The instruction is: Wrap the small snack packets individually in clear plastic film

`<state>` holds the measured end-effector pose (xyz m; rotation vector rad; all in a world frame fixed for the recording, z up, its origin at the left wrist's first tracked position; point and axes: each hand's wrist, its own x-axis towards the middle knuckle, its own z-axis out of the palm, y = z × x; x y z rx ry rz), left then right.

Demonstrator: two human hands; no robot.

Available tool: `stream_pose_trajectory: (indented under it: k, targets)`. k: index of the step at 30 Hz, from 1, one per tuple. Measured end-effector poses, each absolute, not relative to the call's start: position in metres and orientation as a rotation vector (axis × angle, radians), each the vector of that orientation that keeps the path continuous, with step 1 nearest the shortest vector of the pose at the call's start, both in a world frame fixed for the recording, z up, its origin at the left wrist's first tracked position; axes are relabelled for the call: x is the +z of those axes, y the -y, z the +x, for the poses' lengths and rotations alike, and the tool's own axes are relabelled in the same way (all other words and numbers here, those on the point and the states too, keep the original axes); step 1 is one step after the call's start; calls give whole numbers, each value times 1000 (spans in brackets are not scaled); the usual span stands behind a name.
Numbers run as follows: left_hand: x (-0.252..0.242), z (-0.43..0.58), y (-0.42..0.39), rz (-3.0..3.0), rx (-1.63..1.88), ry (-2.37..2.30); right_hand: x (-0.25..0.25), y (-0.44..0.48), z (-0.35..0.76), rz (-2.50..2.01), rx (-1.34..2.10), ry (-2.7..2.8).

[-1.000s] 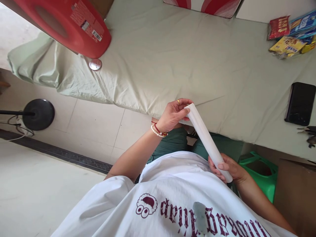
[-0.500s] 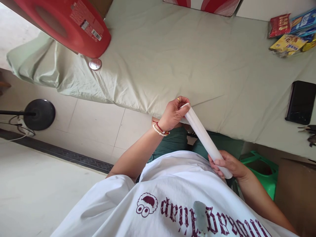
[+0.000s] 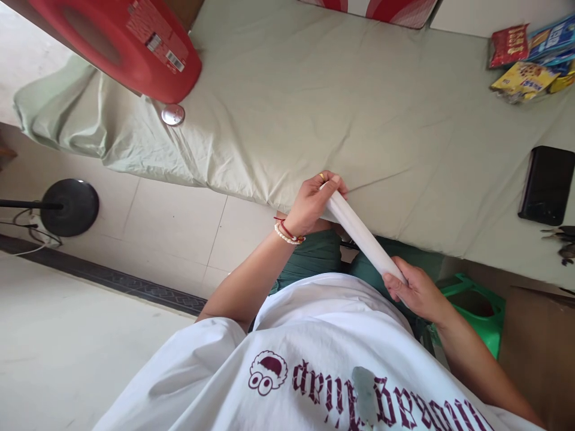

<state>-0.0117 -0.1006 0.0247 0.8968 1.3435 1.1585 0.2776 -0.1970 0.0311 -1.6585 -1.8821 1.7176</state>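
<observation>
A rolled white tube [image 3: 362, 233], perhaps paper, slants between my two hands at the front edge of the cloth-covered table. My left hand [image 3: 318, 196], with a ring and bracelets, is closed on its upper left end, thumb on top. Around the lower right end my right hand [image 3: 411, 286] is wrapped, its palm covering part of that end. The tube hangs over my lap, just in front of my white shirt.
On the green cloth [image 3: 278, 120] are a red jug [image 3: 157, 54], a small round tin [image 3: 173, 114], snack packets [image 3: 523, 81], a black phone [image 3: 547, 185] and keys [image 3: 566, 245]. A green stool [image 3: 487, 311] stands at the right; a black round base [image 3: 69, 207] is on the floor.
The tube has shifted slightly left and looks narrower. My right hand has turned and moved up a little, covering more of the lower end. The left thumb has moved up over the upper end.
</observation>
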Motion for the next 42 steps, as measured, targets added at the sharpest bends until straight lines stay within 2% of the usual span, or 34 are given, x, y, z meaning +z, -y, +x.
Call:
stream_pose_trajectory:
  k: [4,8,12,18,25,30,34,37,42]
  targets:
    - [35,-19,110,790,1141,-912,31,201,282,-1417,2209,1457]
    - [33,-18,117,739,1195,-887,30,205,278,-1332,2416,1060]
    - [25,-12,116,746,1235,-1003,30,207,272,-1381,2379,1067]
    - [22,-6,114,688,1238,-1147,30,209,263,-1501,2220,1373]
    - [12,-10,110,678,1134,-1259,29,203,265,-1686,1809,1803]
    - [21,-18,117,660,1155,-924,35,197,279,-1377,2219,1470]
    - [27,-14,120,631,1199,-852,40,200,276,-1211,2436,1149]
    - [24,-7,119,583,1268,-863,42,202,268,-1206,2474,1076]
    - [18,-2,118,532,1293,-949,41,202,260,-1304,2381,1254]
